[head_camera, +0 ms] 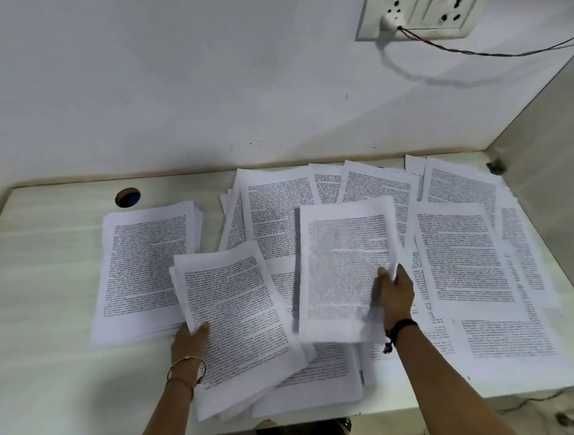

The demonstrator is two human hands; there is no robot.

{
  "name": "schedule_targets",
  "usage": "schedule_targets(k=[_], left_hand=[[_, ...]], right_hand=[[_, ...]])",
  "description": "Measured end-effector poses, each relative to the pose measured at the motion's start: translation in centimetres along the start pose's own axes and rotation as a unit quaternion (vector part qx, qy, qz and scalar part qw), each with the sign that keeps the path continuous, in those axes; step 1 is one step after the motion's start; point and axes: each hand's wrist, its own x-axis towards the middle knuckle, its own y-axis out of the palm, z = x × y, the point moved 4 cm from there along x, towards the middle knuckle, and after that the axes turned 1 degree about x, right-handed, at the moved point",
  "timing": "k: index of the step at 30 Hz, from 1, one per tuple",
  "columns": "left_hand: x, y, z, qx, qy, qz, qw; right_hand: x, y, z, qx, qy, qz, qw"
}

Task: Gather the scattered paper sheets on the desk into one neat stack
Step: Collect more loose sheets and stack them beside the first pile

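Note:
Printed paper sheets lie across a pale desk (52, 390). A squared stack (145, 269) rests at the left. My left hand (190, 341) grips the left edge of a small bundle of sheets (239, 324) tilted over the desk's middle. My right hand (394, 294) holds the right edge of a lifted, blurred bundle (341, 271) above the pile. Several loose sheets (463, 255) overlap in a scatter over the desk's right half, reaching the back wall and the front edge.
A round cable hole (127, 197) sits at the desk's back left. A wall socket panel (423, 7) with a plugged cable hangs above right. A side partition (556, 168) closes off the right. Bare desk surface shows at the left and front left.

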Motion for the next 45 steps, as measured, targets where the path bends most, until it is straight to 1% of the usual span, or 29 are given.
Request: schedule_targets(k=[2, 4, 8, 10, 12, 14, 15, 16, 17, 18, 19, 20, 21, 22, 23, 24, 26, 27, 28, 30, 32, 34, 36, 38, 39, 42, 44, 45], left_hand=[[-0.1, 0.0, 0.1, 0.005, -0.001, -0.002, 1.000], [-0.3, 0.1, 0.2, -0.008, -0.011, 0.020, 1.000], [-0.8, 1.0, -0.2, -0.052, -0.018, 0.087, 0.995], [-1.0, 1.4, -0.6, -0.072, -0.036, 0.099, 0.992], [-1.2, 1.8, -0.8, -0.113, -0.052, 0.123, 0.985], [-1.2, 2.0, -0.8, -0.152, -0.034, 0.129, 0.979], [-1.2, 2.1, -0.7, -0.148, 0.001, 0.130, 0.980], [-1.3, 2.2, -0.2, -0.115, 0.022, 0.123, 0.986], [-1.3, 2.4, 0.2, -0.070, 0.042, 0.123, 0.989], [-1.7, 2.7, 0.6, -0.031, 0.039, 0.124, 0.991], [-1.9, 3.0, 0.8, -0.013, 0.027, 0.126, 0.992], [-2.1, 3.5, 1.1, 0.003, 0.010, 0.118, 0.993], [-2.3, 4.0, 1.3, 0.016, 0.004, 0.113, 0.993], [-2.7, 4.5, 1.1, 0.035, 0.005, 0.109, 0.993], [-3.2, 5.0, 0.9, 0.053, 0.019, 0.094, 0.994], [-3.8, 5.6, 0.5, 0.073, 0.042, 0.068, 0.994], [-4.8, 7.1, 0.0, 0.108, 0.100, -0.009, 0.989], [-5.3, 7.9, -0.3, 0.123, 0.118, -0.036, 0.985], [-6.0, 8.4, -0.7, 0.131, 0.115, -0.054, 0.983], [-6.8, 9.2, -1.3, 0.123, 0.078, -0.065, 0.987], [-6.6, 9.8, -1.6, 0.084, 0.067, -0.053, 0.993], [-6.6, 10.2, -2.2, 0.023, 0.086, -0.003, 0.996], [-7.1, 10.3, -2.6, -0.031, 0.103, 0.047, 0.993], [-7.7, 10.4, -2.4, -0.051, 0.110, 0.061, 0.991], [-8.0, 10.3, -2.3, -0.055, 0.110, 0.067, 0.990], [-7.3, 9.5, -1.4, -0.095, 0.101, 0.106, 0.985], [-6.3, 8.1, -1.4, -0.106, 0.098, 0.128, 0.981], [-5.9, 7.3, -1.6, -0.117, 0.097, 0.126, 0.980]], right_hand=[[0.3, 0.5, 1.2, 0.048, 0.003, 0.014, 0.999], [-0.3, 2.1, 1.7, 0.040, 0.004, 0.049, 0.998], [-4.7, 6.0, 0.9, -0.064, -0.021, 0.139, 0.988], [-7.4, 7.9, -0.2, -0.113, -0.046, 0.175, 0.977], [-9.7, 9.9, -1.8, -0.168, -0.074, 0.225, 0.957], [-11.4, 11.5, -3.7, -0.220, -0.099, 0.285, 0.927], [-12.0, 12.1, -4.3, -0.250, -0.108, 0.314, 0.910], [-12.4, 12.4, -4.5, -0.278, -0.124, 0.326, 0.895], [-12.2, 12.2, -4.5, -0.311, -0.148, 0.304, 0.888], [-11.8, 11.8, -3.9, -0.356, -0.183, 0.248, 0.882], [-11.3, 10.9, -3.1, -0.396, -0.202, 0.173, 0.879], [-10.6, 9.6, -2.5, -0.417, -0.193, 0.098, 0.883], [-9.9, 8.2, -2.2, -0.413, -0.160, 0.046, 0.896], [-9.3, 7.0, -2.6, -0.400, -0.113, 0.022, 0.909], [-8.9, 5.9, -3.1, -0.388, -0.086, 0.016, 0.918], [-8.6, 5.1, -3.7, -0.374, -0.078, 0.021, 0.924], [-8.2, 4.3, -5.0, -0.322, -0.087, 0.058, 0.941], [-8.3, 4.2, -5.3, -0.290, -0.084, 0.093, 0.949], [-8.5, 4.4, -5.6, -0.269, -0.080, 0.135, 0.950], [-8.9, 4.8, -5.7, -0.249, -0.076, 0.197, 0.945], [-9.0, 4.6, -5.2, -0.231, -0.067, 0.197, 0.950], [-8.9, 4.2, -4.6, -0.230, -0.059, 0.186, 0.953], [-8.8, 4.2, -4.5, -0.256, -0.059, 0.238, 0.935], [-8.6, 4.2, -4.9, -0.261, -0.046, 0.290, 0.920], [-8.5, 4.0, -5.1, -0.241, -0.024, 0.298, 0.923], [-8.0, 3.4, -5.2, -0.172, 0.016, 0.277, 0.945], [-7.6, 3.5, -5.4, -0.151, 0.023, 0.276, 0.949], [-7.7, 3.8, -5.0, -0.141, 0.023, 0.292, 0.946]])
